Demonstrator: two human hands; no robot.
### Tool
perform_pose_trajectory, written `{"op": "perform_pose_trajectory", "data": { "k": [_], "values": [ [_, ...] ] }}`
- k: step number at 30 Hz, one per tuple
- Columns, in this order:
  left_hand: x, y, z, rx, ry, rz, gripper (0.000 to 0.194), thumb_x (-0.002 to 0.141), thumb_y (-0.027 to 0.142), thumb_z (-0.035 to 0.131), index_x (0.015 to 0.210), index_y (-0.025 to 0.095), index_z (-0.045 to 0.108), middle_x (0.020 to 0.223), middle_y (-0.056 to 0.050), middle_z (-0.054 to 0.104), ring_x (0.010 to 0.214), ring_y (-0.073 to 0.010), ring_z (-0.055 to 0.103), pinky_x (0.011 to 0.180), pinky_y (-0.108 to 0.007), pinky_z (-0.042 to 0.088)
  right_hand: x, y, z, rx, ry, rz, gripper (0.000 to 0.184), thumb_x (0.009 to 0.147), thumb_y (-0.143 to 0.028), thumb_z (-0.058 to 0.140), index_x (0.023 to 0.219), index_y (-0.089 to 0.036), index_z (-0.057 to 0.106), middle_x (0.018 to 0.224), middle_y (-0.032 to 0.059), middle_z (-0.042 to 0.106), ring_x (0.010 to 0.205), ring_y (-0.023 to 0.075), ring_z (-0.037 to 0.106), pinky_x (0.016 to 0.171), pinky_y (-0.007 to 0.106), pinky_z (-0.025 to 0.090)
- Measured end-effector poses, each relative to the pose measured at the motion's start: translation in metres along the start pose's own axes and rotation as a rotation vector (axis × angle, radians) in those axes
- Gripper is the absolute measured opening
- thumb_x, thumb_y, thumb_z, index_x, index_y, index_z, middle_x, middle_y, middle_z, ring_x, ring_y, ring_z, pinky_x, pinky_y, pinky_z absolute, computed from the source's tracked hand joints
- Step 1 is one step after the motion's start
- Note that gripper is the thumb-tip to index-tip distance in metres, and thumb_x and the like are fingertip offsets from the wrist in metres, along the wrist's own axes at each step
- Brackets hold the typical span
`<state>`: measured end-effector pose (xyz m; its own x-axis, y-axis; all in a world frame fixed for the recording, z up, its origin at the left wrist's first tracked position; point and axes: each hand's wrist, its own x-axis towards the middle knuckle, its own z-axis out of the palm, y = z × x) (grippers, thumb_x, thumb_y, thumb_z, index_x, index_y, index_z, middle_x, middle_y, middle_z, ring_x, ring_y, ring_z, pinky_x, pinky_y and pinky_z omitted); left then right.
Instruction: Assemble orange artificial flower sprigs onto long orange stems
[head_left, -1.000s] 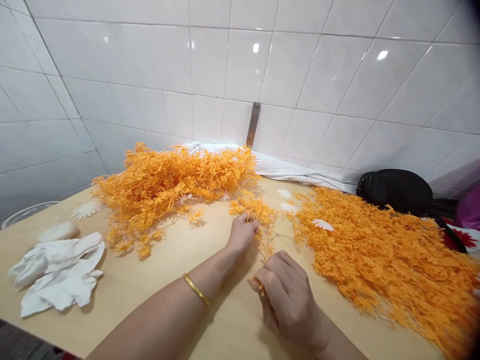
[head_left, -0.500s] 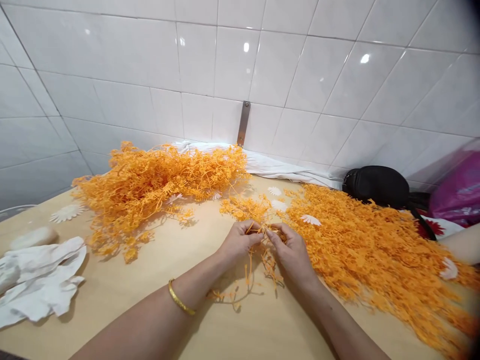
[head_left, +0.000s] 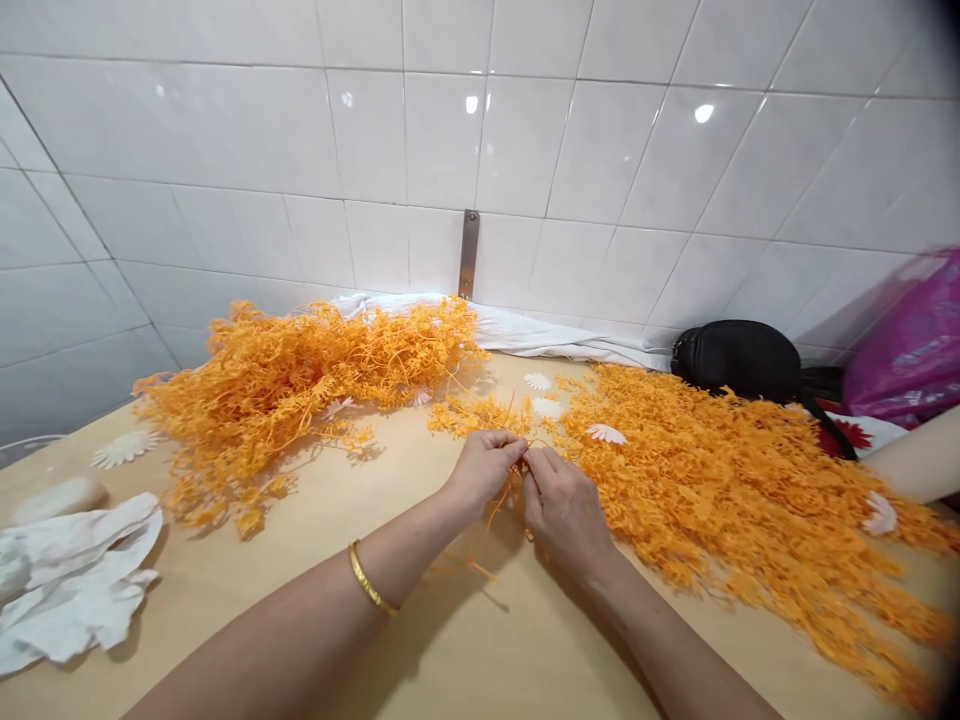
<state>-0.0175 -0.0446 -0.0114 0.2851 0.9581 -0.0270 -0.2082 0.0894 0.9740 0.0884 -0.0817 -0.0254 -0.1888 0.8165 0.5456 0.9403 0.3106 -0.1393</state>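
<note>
My left hand [head_left: 487, 465] and my right hand [head_left: 559, 500] meet at the middle of the table, fingertips pinched close together. Between them is a thin orange artificial flower stem [head_left: 495, 508], its loose end hanging down toward the tabletop. The exact point where the fingers grip it is partly hidden by the fingers. Just beyond my hands lies a small orange sprig [head_left: 476, 415]. A loose pile of orange sprigs [head_left: 697, 480] spreads beside my right hand. To the left sits a taller, bushy heap of orange sprigs [head_left: 300, 365].
White petal pieces [head_left: 606, 433] lie scattered on the table [head_left: 405, 480]. Crumpled white cloth [head_left: 82, 580] is at left. At the back right are a black pouch [head_left: 739, 360] and a purple bag [head_left: 904, 345]. Another person's arm [head_left: 919, 460] shows at the right edge. A tiled wall [head_left: 375, 130] stands behind.
My fingertips have come together, and my right hand has turned over with its back more toward me. The hanging stem has shifted beneath my hands. The view has swung slightly.
</note>
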Motion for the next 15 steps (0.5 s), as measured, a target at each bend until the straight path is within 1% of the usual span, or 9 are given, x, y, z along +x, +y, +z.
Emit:
{"op": "perform_pose_trajectory", "data": {
  "k": [2,5,6,7,9,11,13,15],
  "values": [
    [0.004,-0.001,0.002,-0.028,0.118,-0.014,0.020,0.064,0.022,0.056,0.048,0.013,0.047,0.044,0.005,0.041,0.043,-0.0051,0.034,0.046,-0.020,0.027,-0.002,-0.007,-0.004,0.039,-0.022,-0.081,0.016,0.077,-0.010,0.035,0.073,-0.017,0.049,0.068,0.0035,0.052,0.058,0.0140,0.043,0.054,0.025,0.029],
    [0.012,0.000,-0.003,-0.044,0.309,0.003,0.021,0.067,0.019,0.051,0.047,0.014,0.044,0.042,0.004,0.041,0.042,-0.0056,0.037,0.047,-0.019,0.029,-0.006,-0.024,-0.017,0.184,-0.051,-0.300,0.014,0.075,-0.011,0.036,0.067,-0.018,0.046,0.063,0.0026,0.050,0.056,0.0134,0.041,0.054,0.025,0.029],
    [0.014,0.002,-0.006,-0.031,0.338,0.014,0.022,0.067,0.019,0.051,0.047,0.015,0.043,0.042,0.004,0.042,0.043,-0.0059,0.039,0.048,-0.019,0.031,-0.007,-0.029,-0.022,0.236,-0.040,-0.346,0.014,0.075,-0.012,0.036,0.067,-0.018,0.046,0.062,0.0023,0.049,0.056,0.0131,0.040,0.055,0.025,0.030],
    [0.015,0.003,-0.011,-0.009,0.335,0.016,0.022,0.068,0.019,0.051,0.047,0.015,0.043,0.043,0.003,0.044,0.043,-0.0062,0.040,0.049,-0.019,0.032,-0.008,-0.032,-0.027,0.276,-0.015,-0.352,0.014,0.076,-0.014,0.036,0.066,-0.018,0.045,0.061,0.0019,0.048,0.056,0.0128,0.040,0.055,0.025,0.030],
    [0.015,0.006,-0.020,0.053,0.286,-0.006,0.022,0.067,0.021,0.053,0.048,0.015,0.044,0.043,0.002,0.047,0.043,-0.0066,0.042,0.048,-0.020,0.033,-0.006,-0.030,-0.037,0.299,0.063,-0.270,0.018,0.080,-0.018,0.036,0.064,-0.019,0.043,0.059,0.0009,0.046,0.055,0.0119,0.040,0.054,0.024,0.029],
    [0.011,0.009,-0.030,0.124,0.240,-0.061,0.023,0.066,0.024,0.056,0.049,0.015,0.044,0.043,0.001,0.048,0.041,-0.0070,0.043,0.047,-0.020,0.033,-0.002,-0.018,-0.045,0.221,0.140,-0.146,0.024,0.082,-0.023,0.038,0.058,-0.019,0.040,0.054,-0.0005,0.043,0.050,0.0105,0.037,0.050,0.024,0.027],
    [0.006,0.012,-0.040,0.175,0.230,-0.103,0.024,0.065,0.024,0.058,0.048,0.015,0.043,0.042,0.001,0.048,0.040,-0.0073,0.044,0.046,-0.020,0.033,0.001,0.002,-0.051,0.046,0.186,-0.046,0.029,0.082,-0.029,0.040,0.055,-0.019,0.038,0.051,-0.0009,0.042,0.046,0.0098,0.035,0.048,0.025,0.024],
    [0.002,0.015,-0.048,0.178,0.235,-0.133,0.025,0.067,0.020,0.055,0.048,0.016,0.040,0.040,0.001,0.047,0.038,-0.0074,0.044,0.045,-0.020,0.033,0.000,0.024,-0.053,-0.189,0.166,0.039,0.025,0.080,-0.028,0.042,0.057,-0.019,0.042,0.053,0.0007,0.046,0.047,0.0108,0.037,0.048,0.026,0.023]
  ]
}}
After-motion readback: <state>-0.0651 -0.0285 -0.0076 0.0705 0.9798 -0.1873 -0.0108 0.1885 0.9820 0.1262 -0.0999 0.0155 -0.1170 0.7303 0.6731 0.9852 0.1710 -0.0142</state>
